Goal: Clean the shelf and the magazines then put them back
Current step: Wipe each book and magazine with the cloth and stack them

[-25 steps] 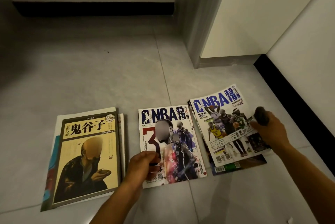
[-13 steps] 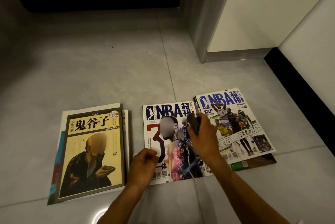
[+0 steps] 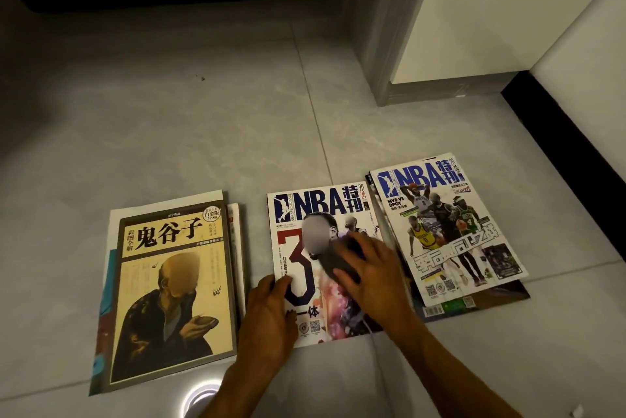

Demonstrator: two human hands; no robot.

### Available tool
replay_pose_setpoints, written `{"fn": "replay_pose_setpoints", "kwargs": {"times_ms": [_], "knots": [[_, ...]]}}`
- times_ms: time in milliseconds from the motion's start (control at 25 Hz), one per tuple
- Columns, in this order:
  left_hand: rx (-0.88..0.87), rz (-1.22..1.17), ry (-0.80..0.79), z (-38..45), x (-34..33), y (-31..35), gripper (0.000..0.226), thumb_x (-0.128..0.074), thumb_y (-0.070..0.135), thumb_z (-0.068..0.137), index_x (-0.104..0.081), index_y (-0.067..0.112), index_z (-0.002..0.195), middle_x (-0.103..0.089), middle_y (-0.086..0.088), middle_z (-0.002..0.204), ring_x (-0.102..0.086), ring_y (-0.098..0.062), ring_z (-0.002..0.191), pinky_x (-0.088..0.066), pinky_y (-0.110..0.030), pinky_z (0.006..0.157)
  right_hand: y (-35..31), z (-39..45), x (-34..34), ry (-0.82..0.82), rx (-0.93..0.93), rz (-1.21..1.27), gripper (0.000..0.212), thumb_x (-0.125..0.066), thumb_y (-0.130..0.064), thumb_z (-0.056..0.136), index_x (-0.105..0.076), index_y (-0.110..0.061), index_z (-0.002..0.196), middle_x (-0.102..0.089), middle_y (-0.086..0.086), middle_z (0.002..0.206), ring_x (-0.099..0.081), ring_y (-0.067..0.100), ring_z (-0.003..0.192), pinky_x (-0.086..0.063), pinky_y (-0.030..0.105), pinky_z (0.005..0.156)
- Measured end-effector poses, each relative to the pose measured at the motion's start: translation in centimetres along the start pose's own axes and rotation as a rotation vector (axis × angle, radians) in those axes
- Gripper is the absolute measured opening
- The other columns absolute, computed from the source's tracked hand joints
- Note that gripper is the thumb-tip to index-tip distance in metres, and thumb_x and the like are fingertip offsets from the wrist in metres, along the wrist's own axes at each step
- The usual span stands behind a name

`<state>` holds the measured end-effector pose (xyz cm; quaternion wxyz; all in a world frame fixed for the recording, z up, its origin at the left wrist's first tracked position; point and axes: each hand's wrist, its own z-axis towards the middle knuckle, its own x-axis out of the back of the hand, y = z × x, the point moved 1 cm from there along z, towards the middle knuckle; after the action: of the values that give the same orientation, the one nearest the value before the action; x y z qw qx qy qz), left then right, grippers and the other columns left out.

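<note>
Nearest, the left hand (image 3: 271, 309) pins the middle magazine's (image 3: 305, 302) left edge to the floor (image 3: 203, 133), thumb curled over it. The right hand (image 3: 369, 268) presses a dark cloth (image 3: 333, 257) flat on that cover, fingers spread. A yellow book (image 3: 169, 285) tops the left pile; farther right sits another magazine stack (image 3: 447, 224).

The book (image 3: 174, 285) cover reads "鬼谷子"; both magazines (image 3: 325, 258) (image 3: 443, 224) read "NBA 特刊".
</note>
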<state>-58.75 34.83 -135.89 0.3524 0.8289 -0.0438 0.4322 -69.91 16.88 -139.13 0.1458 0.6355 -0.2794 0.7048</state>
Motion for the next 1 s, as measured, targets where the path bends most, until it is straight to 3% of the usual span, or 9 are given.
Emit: {"fn": "replay_pose_setpoints", "kwargs": {"times_ms": [120, 280, 400, 520, 640, 720, 840, 920, 1000], "knots": [[-0.004, -0.002, -0.004, -0.2, -0.2, 0.0, 0.059, -0.06, 0.027, 0.092, -0.032, 0.029, 0.144, -0.028, 0.004, 0.152, -0.029, -0.016, 0.14, -0.03, -0.03, 0.113, -1.8, 0.7, -1.3, 0.034, -0.303, 0.074, 0.063, -0.055, -0.045, 0.088, -0.041, -0.019, 0.144, -0.031, 0.01, 0.154, -0.029, 0.037, 0.141, -0.023, 0.054, 0.114], [-0.047, -0.006, -0.002, 0.3, -0.2, 0.6, 0.061, -0.064, 0.026, 0.09, -0.035, 0.029, 0.144, -0.031, 0.004, 0.151, -0.032, -0.016, 0.138, -0.031, -0.028, 0.113, -7.7, -2.1, -2.4, -0.021, 0.109, 0.068, 0.102, -0.086, -0.02, 0.056, -0.037, -0.025, 0.145, -0.04, 0.006, 0.15, -0.038, 0.034, 0.137, -0.032, 0.052, 0.109], [-0.024, -0.008, -0.007, 0.3, 0.0, 0.4, 0.06, -0.06, 0.027, 0.093, -0.032, 0.03, 0.145, -0.027, 0.006, 0.152, -0.029, -0.015, 0.14, -0.029, -0.028, 0.114, -3.7, 0.2, -1.7, 0.003, 0.359, -0.071, 0.066, -0.07, -0.039, 0.081, -0.042, -0.032, 0.141, -0.045, 0.0, 0.147, -0.039, 0.03, 0.137, -0.038, 0.055, 0.106], [-0.009, -0.005, -0.017, 0.2, 0.0, 0.2, 0.061, -0.058, 0.026, 0.094, -0.027, 0.031, 0.146, -0.022, 0.007, 0.153, -0.024, -0.014, 0.142, -0.025, -0.027, 0.115, -0.3, 3.4, -1.5, -0.001, -0.011, -0.01, 0.052, -0.022, -0.05, 0.1, -0.039, -0.028, 0.144, -0.033, 0.003, 0.155, -0.018, 0.029, 0.145, -0.018, 0.051, 0.117], [-0.023, -0.038, -0.053, 0.4, 0.4, 0.0, 0.078, -0.063, 0.023, 0.09, -0.016, 0.03, 0.151, -0.025, 0.004, 0.15, -0.031, -0.016, 0.138, -0.033, -0.03, 0.113, -5.1, 3.7, -2.1, -0.03, -0.225, 0.037, 0.075, -0.063, -0.033, 0.085, -0.028, -0.02, 0.15, -0.024, 0.009, 0.158, -0.019, 0.035, 0.145, -0.021, 0.054, 0.116], [-0.035, -0.037, -0.087, 0.7, 0.6, -0.2, 0.083, -0.065, 0.025, 0.088, -0.012, 0.029, 0.151, -0.032, 0.001, 0.144, -0.041, -0.017, 0.128, -0.043, -0.029, 0.104, -9.2, 1.6, -2.6, -0.084, -0.017, 0.12, 0.108, -0.084, -0.024, 0.061, -0.026, -0.026, 0.151, -0.033, 0.007, 0.154, -0.039, 0.035, 0.135, -0.034, 0.054, 0.109], [-0.006, 0.011, -0.147, 1.3, 1.3, 0.5, 0.086, -0.065, 0.031, 0.088, -0.007, 0.032, 0.151, -0.028, 0.003, 0.147, -0.038, -0.013, 0.131, -0.04, -0.03, 0.108, -7.1, 1.6, -1.9, -0.153, 0.331, 0.098, 0.108, -0.083, -0.014, 0.062, -0.024, -0.036, 0.15, -0.03, -0.003, 0.156, -0.046, 0.027, 0.131, -0.035, 0.049, 0.106], [-0.023, 0.083, -0.178, 1.7, 1.7, 0.9, 0.092, -0.064, 0.026, 0.089, 0.002, 0.032, 0.152, -0.015, 0.002, 0.154, -0.024, -0.017, 0.141, -0.03, -0.036, 0.116, -3.8, 4.8, -1.7, -0.155, 0.21, 0.013, 0.096, -0.076, -0.015, 0.075, -0.021, -0.035, 0.15, -0.025, -0.002, 0.158, -0.02, 0.027, 0.144, -0.025, 0.055, 0.114], [-0.023, 0.114, -0.197, 2.1, 1.9, 0.9, 0.094, -0.063, 0.025, 0.09, 0.008, 0.031, 0.152, -0.006, 0.001, 0.157, -0.016, -0.02, 0.146, -0.024, -0.037, 0.119, -2.3, 7.4, -1.0, -0.148, -0.139, 0.032, 0.099, -0.078, -0.028, 0.075, -0.017, -0.03, 0.152, -0.012, 0.0, 0.161, 0.001, 0.028, 0.147, -0.01, 0.054, 0.119]]}}
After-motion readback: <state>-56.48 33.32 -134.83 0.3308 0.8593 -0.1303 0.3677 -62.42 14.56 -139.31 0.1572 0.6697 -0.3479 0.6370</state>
